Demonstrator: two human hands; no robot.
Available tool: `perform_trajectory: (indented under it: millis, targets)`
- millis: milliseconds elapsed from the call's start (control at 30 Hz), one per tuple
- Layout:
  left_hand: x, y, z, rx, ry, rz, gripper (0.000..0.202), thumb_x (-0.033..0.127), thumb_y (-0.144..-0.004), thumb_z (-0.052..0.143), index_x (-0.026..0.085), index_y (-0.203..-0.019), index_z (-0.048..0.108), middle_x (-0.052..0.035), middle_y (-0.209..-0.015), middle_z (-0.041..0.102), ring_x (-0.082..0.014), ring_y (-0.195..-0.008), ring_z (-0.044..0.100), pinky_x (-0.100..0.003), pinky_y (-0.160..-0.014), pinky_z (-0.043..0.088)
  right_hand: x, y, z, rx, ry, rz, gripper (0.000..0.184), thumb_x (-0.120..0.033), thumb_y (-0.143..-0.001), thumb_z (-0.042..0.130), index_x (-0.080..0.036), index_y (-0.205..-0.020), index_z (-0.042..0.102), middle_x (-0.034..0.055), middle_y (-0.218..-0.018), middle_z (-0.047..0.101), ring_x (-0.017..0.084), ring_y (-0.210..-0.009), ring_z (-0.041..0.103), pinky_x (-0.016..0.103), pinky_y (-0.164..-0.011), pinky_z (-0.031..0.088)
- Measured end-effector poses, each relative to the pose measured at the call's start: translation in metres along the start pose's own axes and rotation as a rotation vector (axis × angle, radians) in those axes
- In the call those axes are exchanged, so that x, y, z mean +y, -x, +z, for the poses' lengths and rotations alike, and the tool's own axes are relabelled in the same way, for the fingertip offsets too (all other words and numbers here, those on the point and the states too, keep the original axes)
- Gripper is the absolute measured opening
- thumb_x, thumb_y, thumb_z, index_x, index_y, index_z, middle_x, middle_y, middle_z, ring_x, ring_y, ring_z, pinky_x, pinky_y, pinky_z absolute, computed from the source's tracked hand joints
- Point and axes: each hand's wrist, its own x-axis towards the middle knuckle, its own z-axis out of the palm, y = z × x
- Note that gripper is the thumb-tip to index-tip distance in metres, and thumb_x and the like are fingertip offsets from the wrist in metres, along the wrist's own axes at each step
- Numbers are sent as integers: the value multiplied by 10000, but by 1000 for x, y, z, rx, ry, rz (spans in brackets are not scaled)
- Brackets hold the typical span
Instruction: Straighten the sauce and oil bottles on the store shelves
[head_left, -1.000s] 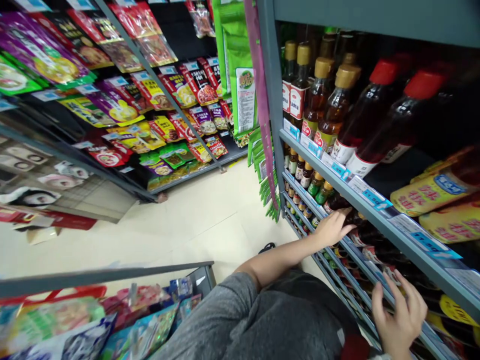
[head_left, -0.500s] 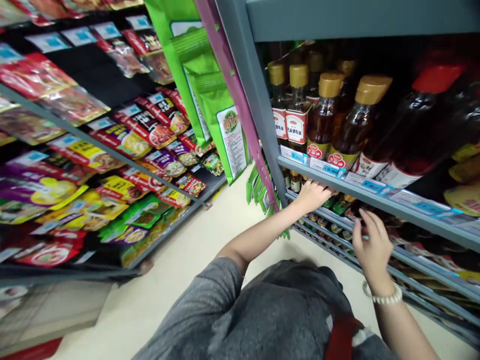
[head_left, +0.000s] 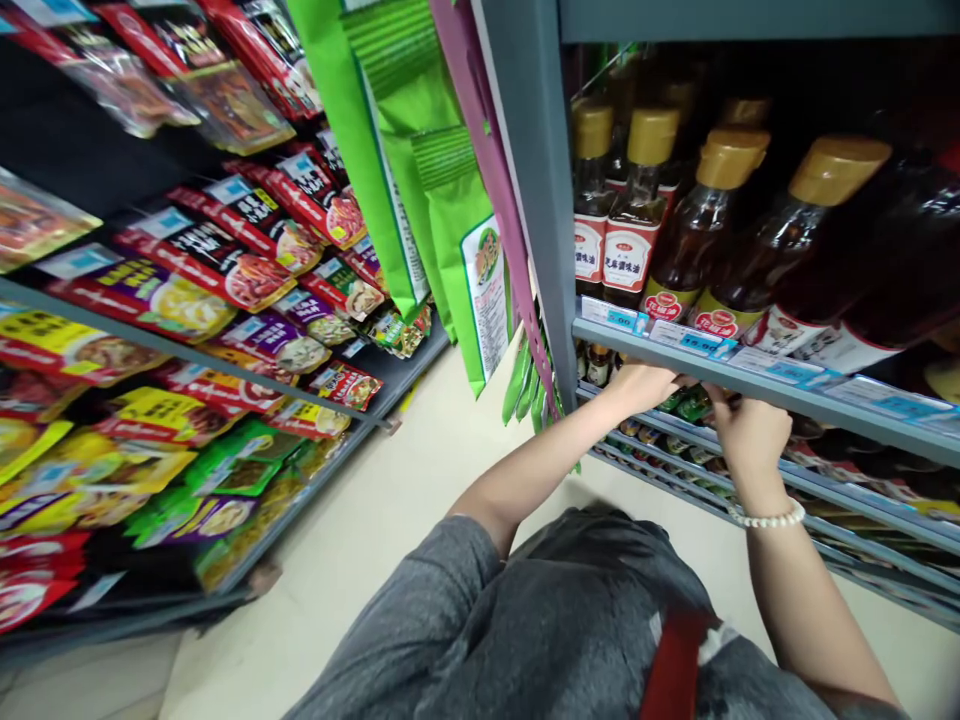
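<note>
My left hand [head_left: 646, 386] reaches into the lower shelf level, just under the edge of the bottle shelf [head_left: 780, 375]. Its fingers are hidden behind that edge. Close by on the right is my right hand [head_left: 754, 432], wearing a beaded bracelet [head_left: 769, 514]. The right fingers bend forward under the same edge, and their tips are out of sight. Small dark bottles [head_left: 598, 364] stand on the lower level beside my left hand. Green-labelled bottles [head_left: 690, 405] show between the two hands. Whether either hand grips anything cannot be seen.
Above my hands stand gold-capped oil bottles [head_left: 651, 200] behind price tags [head_left: 688, 338]. Green packets [head_left: 450, 230] hang on a purple strip [head_left: 495, 170] beside the shelf post [head_left: 536, 200]. At left, a rack [head_left: 300, 500] holds seasoning pouches [head_left: 225, 260]. Pale floor [head_left: 360, 560] runs between.
My right hand has moved forward and up to the shelf edge, its fingers passing under it. My left hand has shifted slightly right and deeper. The camera view has moved closer to the bottles.
</note>
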Motion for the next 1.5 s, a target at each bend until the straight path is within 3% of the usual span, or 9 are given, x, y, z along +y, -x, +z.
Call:
perform_trajectory:
  millis: [133,267,533,733,900,1100,1300,1400,1500]
  targets:
    - [2,2,0,-22,-28,-9,478,355,-1018,505,176,-1457,563,-154,-1262,628,-252,-1116,644,-321,-879,550,12,0,0,-11,-88,-208,623,-560,-1001,329,-64,-1001,708,157,-852,660,222,-621,500,339,-606,256]
    - [0,0,7,24,-43,14,527,433,-1048,434,174,-1498,524,-164,-1285,616,-249,-1106,645,-338,-897,540,14,2,0,-66,-117,-270,480,-416,-973,341,-106,-1044,701,116,-829,665,222,-646,549,325,-598,254]
    - [-17,18,1,128,-200,134,427,338,-1070,364,162,-1317,664,-114,-1316,611,-293,-1243,565,-418,-1073,427,7,11,9,30,-51,-139,515,-538,-988,411,-120,-949,708,93,-729,650,193,-582,477,310,-584,194]
    - [-36,18,-9,32,-157,-29,488,427,-1064,391,173,-1441,570,-166,-1262,625,-249,-1106,631,-364,-967,487,-11,16,5,164,-98,-131,573,-550,-1010,373,-102,-867,701,106,-793,651,202,-745,588,292,-613,332]
    - [-34,13,-14,5,-97,-105,453,409,-1008,536,164,-1382,607,-147,-1257,632,-245,-1172,605,-323,-970,487,-29,8,9,32,-28,-24,683,-675,-972,402,-77,-995,731,176,-829,655,311,-764,633,314,-605,264]
    - [-36,11,-6,115,-114,-90,472,443,-974,587,149,-1342,628,-155,-1278,620,-258,-1204,587,-334,-1006,474,-38,1,7,-29,13,-26,530,-582,-980,495,-123,-963,759,152,-724,633,218,-607,495,302,-593,180]
    - [-34,19,-12,102,-177,-51,499,415,-1042,452,176,-1470,546,-167,-1256,626,-271,-1144,612,-386,-1001,470,-30,9,5,148,-41,-160,479,-538,-985,511,-130,-921,754,98,-764,664,226,-671,609,315,-571,298]
    - [-31,28,-20,87,-269,-107,421,261,-1046,374,144,-1358,632,-164,-1275,614,-320,-1180,588,-462,-1025,438,-18,25,-1,390,-212,-362,265,-328,-947,632,-131,-1104,714,53,-1029,698,156,-826,675,251,-653,442]
    - [-36,31,-21,103,-294,-171,367,207,-1007,408,138,-1220,699,-141,-1261,625,-339,-1188,579,-474,-1037,421,-3,49,-8,451,-316,-460,410,-134,-850,708,-168,-1252,638,38,-1272,636,101,-847,667,198,-694,483]
